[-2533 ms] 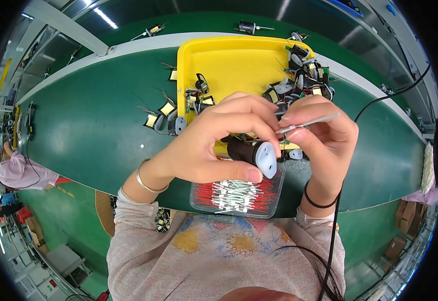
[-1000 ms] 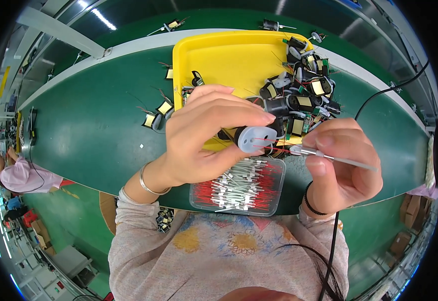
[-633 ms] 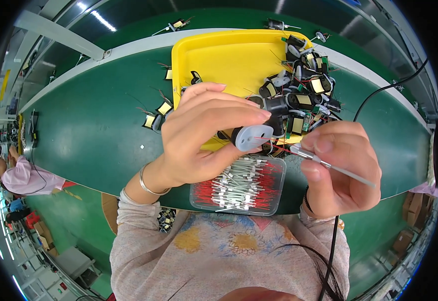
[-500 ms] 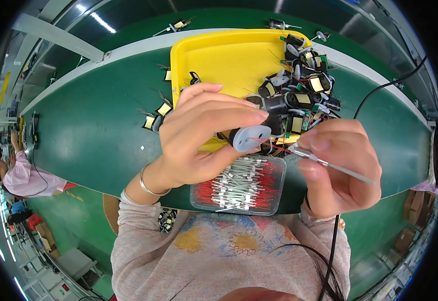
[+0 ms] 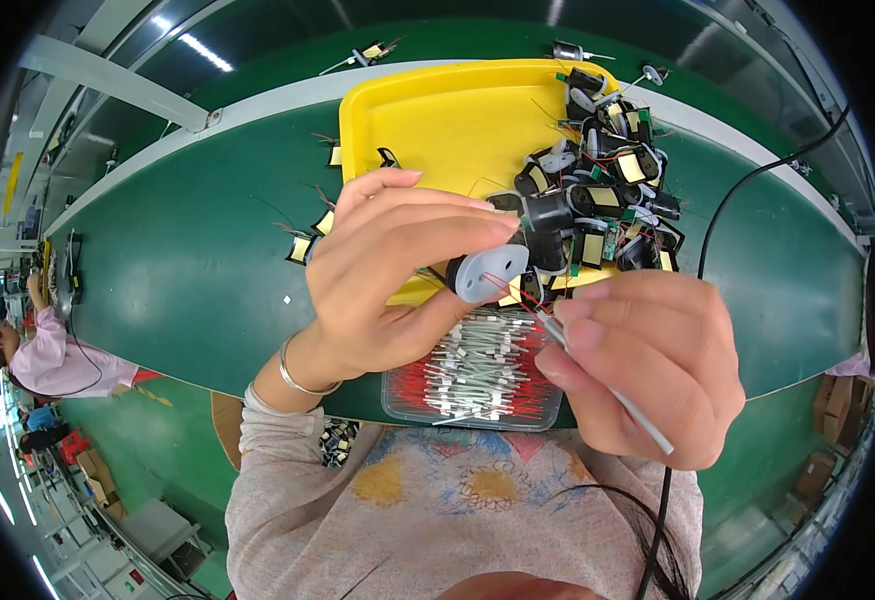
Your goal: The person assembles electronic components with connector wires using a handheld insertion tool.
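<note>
Between the thumb and fingers of my left hand (image 5: 372, 265) is a small black cylindrical part with a pale grey round cap (image 5: 492, 273). Thin red wires (image 5: 505, 288) run from a hole in the cap toward my right hand (image 5: 657, 360). That hand pinches a slim grey sleeved lead (image 5: 645, 422), which slants down to the right with its near end sticking out below the fingers. The meeting point of wires and lead is too small to make out fully. Below both hands lies a clear plastic box (image 5: 522, 424) of white-and-red leads (image 5: 477, 370).
Behind my hands a yellow tray (image 5: 437, 100) holds a heap of black cylindrical parts (image 5: 607, 195) on its right side. A few similar parts (image 5: 300, 246) lie left of it on the green table (image 5: 177, 240). A black cable (image 5: 757, 180) loops at right. Another person (image 5: 57, 350) sits far left.
My right hand has come left and down, and the grey lead in it now slants more steeply. My left hand has shifted slightly left with the capped part.
</note>
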Demonstrator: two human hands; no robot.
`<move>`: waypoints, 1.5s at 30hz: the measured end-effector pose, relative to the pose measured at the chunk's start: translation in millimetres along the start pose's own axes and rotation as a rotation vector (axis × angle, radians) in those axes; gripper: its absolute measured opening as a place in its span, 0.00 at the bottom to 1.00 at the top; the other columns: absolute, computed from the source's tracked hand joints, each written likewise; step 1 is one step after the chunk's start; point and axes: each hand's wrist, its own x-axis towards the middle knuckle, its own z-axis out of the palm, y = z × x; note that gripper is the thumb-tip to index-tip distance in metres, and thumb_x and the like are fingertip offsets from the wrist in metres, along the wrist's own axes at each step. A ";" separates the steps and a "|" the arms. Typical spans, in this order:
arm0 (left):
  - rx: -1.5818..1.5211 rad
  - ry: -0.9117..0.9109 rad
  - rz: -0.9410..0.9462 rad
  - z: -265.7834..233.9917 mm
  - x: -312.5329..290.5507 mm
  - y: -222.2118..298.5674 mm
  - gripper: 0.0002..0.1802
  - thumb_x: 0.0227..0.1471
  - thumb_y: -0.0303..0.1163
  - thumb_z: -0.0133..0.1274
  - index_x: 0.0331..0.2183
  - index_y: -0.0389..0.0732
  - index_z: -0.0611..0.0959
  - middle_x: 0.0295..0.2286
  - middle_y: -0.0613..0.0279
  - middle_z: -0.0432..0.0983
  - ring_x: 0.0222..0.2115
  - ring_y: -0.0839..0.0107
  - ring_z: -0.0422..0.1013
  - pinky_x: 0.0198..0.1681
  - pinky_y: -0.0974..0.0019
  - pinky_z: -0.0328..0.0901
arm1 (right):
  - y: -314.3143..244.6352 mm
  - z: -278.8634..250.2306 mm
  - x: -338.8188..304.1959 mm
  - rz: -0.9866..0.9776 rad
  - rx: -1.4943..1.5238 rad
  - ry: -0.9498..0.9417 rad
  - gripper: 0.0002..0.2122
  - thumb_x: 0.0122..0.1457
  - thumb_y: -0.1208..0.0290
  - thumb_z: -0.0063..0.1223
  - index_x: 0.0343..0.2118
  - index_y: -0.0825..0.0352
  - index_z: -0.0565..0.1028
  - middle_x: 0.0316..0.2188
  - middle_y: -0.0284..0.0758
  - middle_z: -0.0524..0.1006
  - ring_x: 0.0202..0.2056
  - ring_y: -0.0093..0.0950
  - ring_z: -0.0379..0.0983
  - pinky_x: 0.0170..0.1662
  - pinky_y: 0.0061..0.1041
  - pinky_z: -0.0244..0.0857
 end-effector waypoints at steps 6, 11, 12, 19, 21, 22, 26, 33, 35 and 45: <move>0.021 0.014 0.015 3.0 4.0 2.9 0.17 0.29 0.20 0.58 0.30 0.40 0.79 0.30 0.64 0.78 0.32 0.69 0.74 0.40 0.67 0.59 | 0.0 -6.0 0.6 -0.015 0.000 -0.023 0.17 0.32 0.81 0.64 0.28 0.72 0.71 0.23 0.39 0.73 0.23 0.33 0.72 0.25 0.23 0.67; 0.061 0.009 0.047 0.3 3.7 0.5 0.18 0.27 0.19 0.56 0.29 0.41 0.80 0.29 0.64 0.78 0.32 0.69 0.74 0.39 0.67 0.59 | 3.3 -4.8 1.7 -0.018 0.031 -0.033 0.16 0.33 0.81 0.64 0.28 0.72 0.71 0.23 0.39 0.73 0.23 0.33 0.72 0.25 0.24 0.67; 0.066 0.003 0.050 -1.6 4.0 0.7 0.18 0.27 0.19 0.56 0.29 0.41 0.80 0.29 0.64 0.78 0.32 0.69 0.74 0.39 0.67 0.59 | 1.8 -4.8 2.8 -0.012 0.028 -0.039 0.16 0.33 0.81 0.64 0.28 0.72 0.71 0.23 0.39 0.73 0.23 0.33 0.72 0.25 0.24 0.67; 0.049 0.024 0.025 -1.1 2.8 1.4 0.18 0.28 0.20 0.57 0.30 0.41 0.80 0.29 0.64 0.78 0.31 0.70 0.74 0.39 0.68 0.59 | 2.8 -1.1 1.4 -0.022 0.060 -0.024 0.16 0.33 0.80 0.64 0.28 0.72 0.71 0.23 0.39 0.74 0.24 0.33 0.72 0.25 0.24 0.67; 0.051 0.025 0.020 -0.4 3.3 1.8 0.18 0.28 0.20 0.58 0.30 0.40 0.80 0.29 0.65 0.78 0.31 0.70 0.74 0.39 0.68 0.59 | 3.8 0.0 0.4 -0.019 0.069 -0.010 0.15 0.33 0.81 0.64 0.28 0.72 0.72 0.23 0.38 0.74 0.24 0.33 0.72 0.25 0.23 0.67; 0.051 0.025 0.017 0.0 3.9 2.7 0.18 0.28 0.21 0.58 0.30 0.40 0.80 0.29 0.65 0.78 0.31 0.71 0.74 0.39 0.68 0.59 | 4.4 0.8 -0.3 -0.020 0.068 -0.010 0.15 0.33 0.81 0.64 0.28 0.72 0.72 0.23 0.38 0.74 0.24 0.33 0.72 0.25 0.23 0.67; 0.047 0.016 0.023 -4.6 4.3 6.5 0.18 0.28 0.22 0.59 0.30 0.41 0.80 0.28 0.65 0.78 0.31 0.70 0.74 0.39 0.68 0.59 | 5.0 5.5 -0.7 -0.051 0.038 0.023 0.15 0.31 0.82 0.63 0.27 0.73 0.73 0.23 0.38 0.74 0.24 0.33 0.72 0.25 0.24 0.67; 0.113 -0.079 0.033 -10.2 6.0 13.0 0.21 0.27 0.28 0.62 0.33 0.40 0.80 0.29 0.64 0.78 0.24 0.72 0.70 0.32 0.71 0.57 | 18.5 -2.2 6.9 0.091 0.209 -0.121 0.11 0.31 0.82 0.61 0.23 0.73 0.75 0.21 0.39 0.74 0.23 0.32 0.71 0.25 0.23 0.63; 0.103 -0.085 0.039 -8.4 5.4 13.3 0.23 0.28 0.30 0.63 0.34 0.39 0.80 0.29 0.65 0.78 0.23 0.73 0.69 0.30 0.72 0.57 | 21.4 -6.4 6.1 0.134 0.271 -0.116 0.10 0.32 0.82 0.61 0.23 0.73 0.75 0.21 0.39 0.74 0.24 0.31 0.71 0.26 0.22 0.63; -0.370 0.027 -0.187 -9.8 -1.3 20.5 0.16 0.32 0.23 0.62 0.26 0.34 0.73 0.31 0.47 0.76 0.25 0.66 0.72 0.28 0.71 0.67 | 12.5 3.2 0.7 0.084 0.092 -0.056 0.09 0.34 0.86 0.58 0.23 0.73 0.74 0.21 0.40 0.74 0.22 0.30 0.71 0.24 0.23 0.64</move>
